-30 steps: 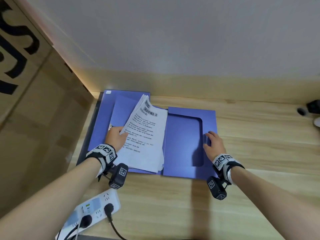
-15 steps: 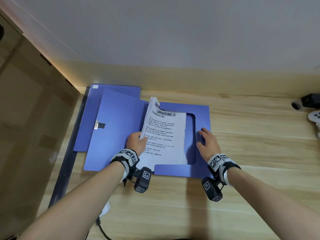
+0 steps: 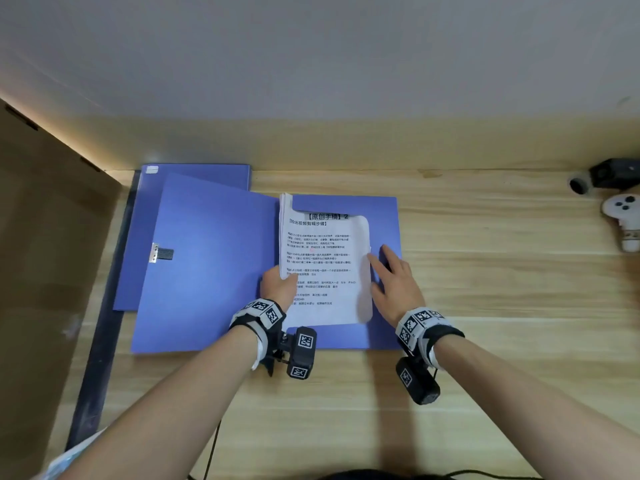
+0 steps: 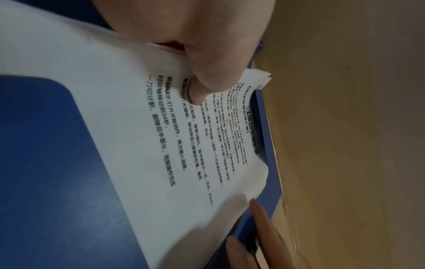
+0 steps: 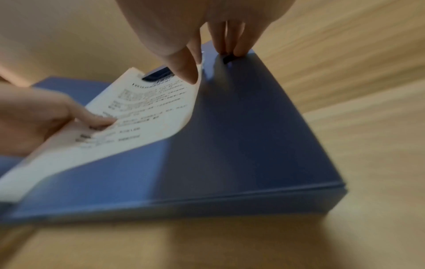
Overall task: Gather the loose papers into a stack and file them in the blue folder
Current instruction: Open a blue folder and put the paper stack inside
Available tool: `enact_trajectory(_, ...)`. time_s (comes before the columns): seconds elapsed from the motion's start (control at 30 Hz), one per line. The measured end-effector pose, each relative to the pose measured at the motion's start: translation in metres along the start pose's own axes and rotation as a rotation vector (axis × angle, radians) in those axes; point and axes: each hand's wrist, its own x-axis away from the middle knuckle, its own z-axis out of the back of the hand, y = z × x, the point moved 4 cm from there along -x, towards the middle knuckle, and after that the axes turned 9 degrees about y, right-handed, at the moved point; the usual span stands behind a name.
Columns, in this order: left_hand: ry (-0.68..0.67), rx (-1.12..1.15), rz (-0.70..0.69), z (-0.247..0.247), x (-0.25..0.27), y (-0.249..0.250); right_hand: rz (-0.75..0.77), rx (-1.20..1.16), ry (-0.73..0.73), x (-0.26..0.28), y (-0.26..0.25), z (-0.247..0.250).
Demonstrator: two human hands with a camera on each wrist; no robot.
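The blue folder (image 3: 211, 271) lies open on the wooden table, also in the left wrist view (image 4: 46, 172) and the right wrist view (image 5: 241, 145). The stack of printed papers (image 3: 325, 265) lies in its right half, top and bottom edges tucked under the blue pocket frame. My left hand (image 3: 282, 278) pinches the stack's left edge, thumb on top (image 4: 204, 81). My right hand (image 3: 382, 261) rests with straight fingers on the pocket's right side, while its thumb (image 5: 184, 71) touches the curled right edge of the papers (image 5: 142, 112).
Another blue cover with a white label (image 3: 194, 176) lies under the folder at the back left. A cardboard box (image 3: 52, 271) stands at the left. A white controller (image 3: 623, 216) and a black device (image 3: 609, 174) sit at the far right. A cable (image 3: 211, 452) runs near the front edge.
My left hand has carried the stack rightward off the left cover and laid it flat in the folder's right half. My right hand has shifted its fingers to the papers' right edge.
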Motion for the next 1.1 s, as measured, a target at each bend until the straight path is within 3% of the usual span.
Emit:
enact_trajectory(0.13,-0.014,0.028,0.024,0.007,-0.006,-0.006,0.081,0.208,-0.003,0.002,-0.010,-0.001)
enact_trajectory(0.37,-0.101,-0.018,0.047,0.011,-0.008,-0.004,0.034,0.350,-0.006,-0.010,-0.027,0.007)
enact_trajectory(0.57,0.133,-0.045,-0.080,0.021,-0.006,0.014,0.039,0.353,-0.042,-0.011,-0.024,0.007)
enact_trajectory(0.87,-0.057,-0.121,-0.025,-0.028,0.001,0.018,0.040,0.166,-0.093,-0.009,0.003,0.006)
enact_trajectory(1.1,0.021,-0.119,-0.041,-0.043,0.013,0.023,0.057,0.152,-0.063,-0.002,0.006,0.000)
